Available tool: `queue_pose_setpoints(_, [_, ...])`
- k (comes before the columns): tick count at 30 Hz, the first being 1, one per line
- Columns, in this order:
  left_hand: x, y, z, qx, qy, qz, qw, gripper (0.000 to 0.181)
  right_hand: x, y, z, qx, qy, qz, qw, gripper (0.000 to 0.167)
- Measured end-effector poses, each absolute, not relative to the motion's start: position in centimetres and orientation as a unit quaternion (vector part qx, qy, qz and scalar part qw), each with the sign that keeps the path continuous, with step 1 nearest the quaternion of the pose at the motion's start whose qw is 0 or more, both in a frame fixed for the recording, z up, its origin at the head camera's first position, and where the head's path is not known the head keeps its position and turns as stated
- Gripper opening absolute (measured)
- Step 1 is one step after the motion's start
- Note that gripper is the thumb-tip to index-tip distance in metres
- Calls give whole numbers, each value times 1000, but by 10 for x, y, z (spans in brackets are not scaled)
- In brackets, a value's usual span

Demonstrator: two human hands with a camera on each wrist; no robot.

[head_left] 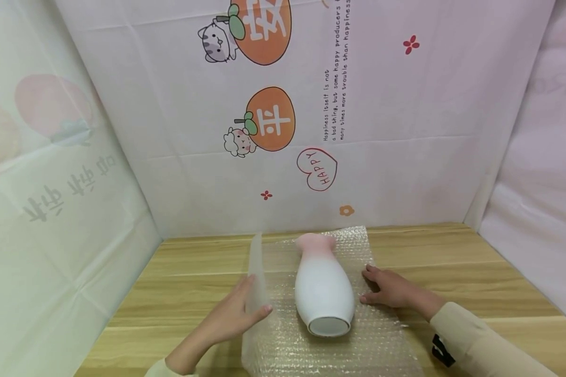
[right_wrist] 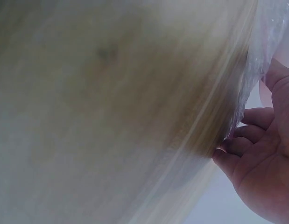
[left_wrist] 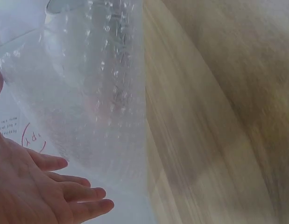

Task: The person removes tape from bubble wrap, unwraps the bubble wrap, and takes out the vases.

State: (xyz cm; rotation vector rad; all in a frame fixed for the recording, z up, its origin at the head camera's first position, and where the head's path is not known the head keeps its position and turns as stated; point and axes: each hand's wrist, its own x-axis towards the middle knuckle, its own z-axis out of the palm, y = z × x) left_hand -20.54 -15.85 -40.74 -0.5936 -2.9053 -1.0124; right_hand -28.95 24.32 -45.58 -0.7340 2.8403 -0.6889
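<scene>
A vase (head_left: 323, 288) with a white body and a pink neck lies on its side on a sheet of bubble wrap (head_left: 372, 345), its base facing me. My left hand (head_left: 228, 317) is at the sheet's raised left edge, fingers extended and thumb apart. In the left wrist view the wrap (left_wrist: 121, 70) stands up in front of the vase, which shows blurred through it. On the other side, my right hand (head_left: 389, 288) touches the sheet's right edge, with thumb and fingers apart. Bent fingers (right_wrist: 247, 133) meet the wrap's edge in the right wrist view.
The sheet lies on a wood-grain table (head_left: 193, 277). Printed white cloth (head_left: 382, 131) hangs behind it, with more cloth on the left and right sides. A black strap piece (head_left: 442, 351) shows beneath the right sleeve.
</scene>
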Motion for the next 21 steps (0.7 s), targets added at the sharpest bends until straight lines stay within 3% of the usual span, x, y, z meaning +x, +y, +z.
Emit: queue_pose_setpoints(21, [-225, -194, -405, -172, -916, -360, -35, 93, -290, 243, -456, -244, 940, -229, 63, 83])
